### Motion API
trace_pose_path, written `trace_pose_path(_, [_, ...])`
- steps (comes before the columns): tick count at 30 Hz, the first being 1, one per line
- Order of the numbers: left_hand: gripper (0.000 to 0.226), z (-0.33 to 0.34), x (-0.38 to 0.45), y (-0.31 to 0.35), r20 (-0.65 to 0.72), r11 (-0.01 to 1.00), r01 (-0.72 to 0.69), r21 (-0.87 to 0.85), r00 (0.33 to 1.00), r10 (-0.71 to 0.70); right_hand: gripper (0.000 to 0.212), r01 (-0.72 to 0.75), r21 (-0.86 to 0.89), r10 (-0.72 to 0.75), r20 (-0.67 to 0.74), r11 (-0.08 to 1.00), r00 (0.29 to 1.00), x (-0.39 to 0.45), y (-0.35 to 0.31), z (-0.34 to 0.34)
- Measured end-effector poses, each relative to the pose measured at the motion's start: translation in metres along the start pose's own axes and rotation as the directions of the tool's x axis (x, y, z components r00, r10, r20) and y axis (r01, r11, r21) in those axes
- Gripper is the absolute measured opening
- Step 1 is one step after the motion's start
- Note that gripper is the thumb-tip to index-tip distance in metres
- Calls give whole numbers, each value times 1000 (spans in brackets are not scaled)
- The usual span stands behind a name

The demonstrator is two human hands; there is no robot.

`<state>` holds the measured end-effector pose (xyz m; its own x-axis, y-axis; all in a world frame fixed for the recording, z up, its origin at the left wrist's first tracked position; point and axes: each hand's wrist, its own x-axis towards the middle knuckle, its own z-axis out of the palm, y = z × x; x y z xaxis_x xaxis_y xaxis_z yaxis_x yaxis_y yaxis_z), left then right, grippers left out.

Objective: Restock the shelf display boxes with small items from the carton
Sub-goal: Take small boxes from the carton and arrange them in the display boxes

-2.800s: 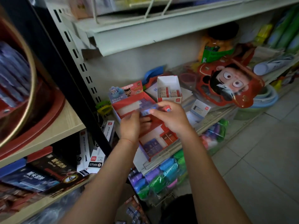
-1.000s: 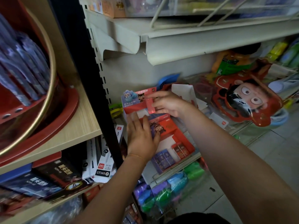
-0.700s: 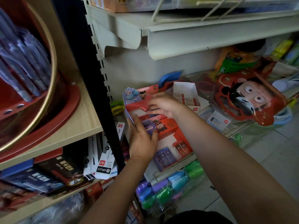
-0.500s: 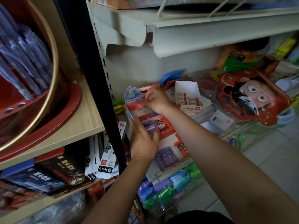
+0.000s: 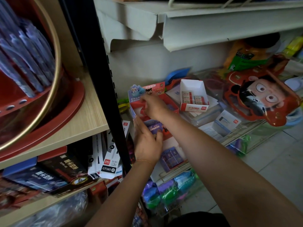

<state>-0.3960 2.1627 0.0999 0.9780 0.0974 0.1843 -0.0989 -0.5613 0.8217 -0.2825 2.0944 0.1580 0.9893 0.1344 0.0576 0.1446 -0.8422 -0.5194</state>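
A red tiered display box with a cartoon header card leans on the wire shelf. My right hand reaches into its top tier, fingertips pinched on a small red pack that is mostly hidden by the fingers. My left hand rests against the middle tier and holds small purple packs between thumb and fingers. More purple packs lie in the lowest tier. A white open carton holding small white-and-red boxed items stands just right of the display.
A black upright post separates the wooden shelf with a round red rack from the wire shelf. A cartoon-face mask lies at right. White pen boxes stand lower left. Coloured putty tubs sit below.
My right hand has moved up and left from the middle of the display into its top tier with the red pack. My left hand stays on the purple packs at the middle tier.
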Motion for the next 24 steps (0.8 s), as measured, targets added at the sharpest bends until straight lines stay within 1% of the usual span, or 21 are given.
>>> trace_pose_path(3, [90,-1,1,-2,4,1000,4,5,1000,-4,12,-58,-11,59,58,998,997,2,-3,1])
trace_pose_path(5, [90,-2,1,-2,6,1000,-7,25,1000,7,13,-83,-7,83,64,997,994,2,-5,1])
trace_pose_path(7, [89,-3,0,1,-1,999,-12,52,1000,12,13,-62,-47,66,74,997,995,1,-5,0])
trace_pose_path(10, [89,-4,-1,2,2,998,-21,52,1000,21,12,-28,-148,50,142,989,989,0,-10,-5])
trace_pose_path(11, [90,-4,-1,2,8,999,-20,50,1000,20,11,-33,-147,56,154,989,986,0,-11,-5])
trace_pose_path(12, [90,-3,0,0,9,999,-19,46,1000,19,4,-36,-136,59,163,990,985,1,-12,-4])
trace_pose_path(13, [90,-2,1,-2,3,999,-20,36,1000,20,9,-47,-124,65,142,991,988,2,-13,-2])
trace_pose_path(14, [90,-2,2,-4,-1,999,-16,28,1000,16,19,-55,-135,71,112,989,991,2,-13,1])
trace_pose_path(15, [90,-2,2,-4,-1,999,-15,30,1000,15,24,-66,-154,79,76,986,994,3,-13,3])
trace_pose_path(17, [89,-2,2,-5,6,999,-27,47,1000,27,23,-81,-200,89,32,976,996,4,-15,4])
trace_pose_path(19, [88,-2,1,-6,7,998,-39,46,999,39,17,-92,-191,98,24,977,995,3,-19,-2])
trace_pose_path(21, [79,-2,2,-5,-23,1000,-15,-14,1000,15,20,-110,-174,114,15,979,993,4,-20,-14])
trace_pose_path(24, [59,-2,5,0,-97,966,101,-237,987,-127,13,-148,-182,160,50,972,986,5,-15,-30])
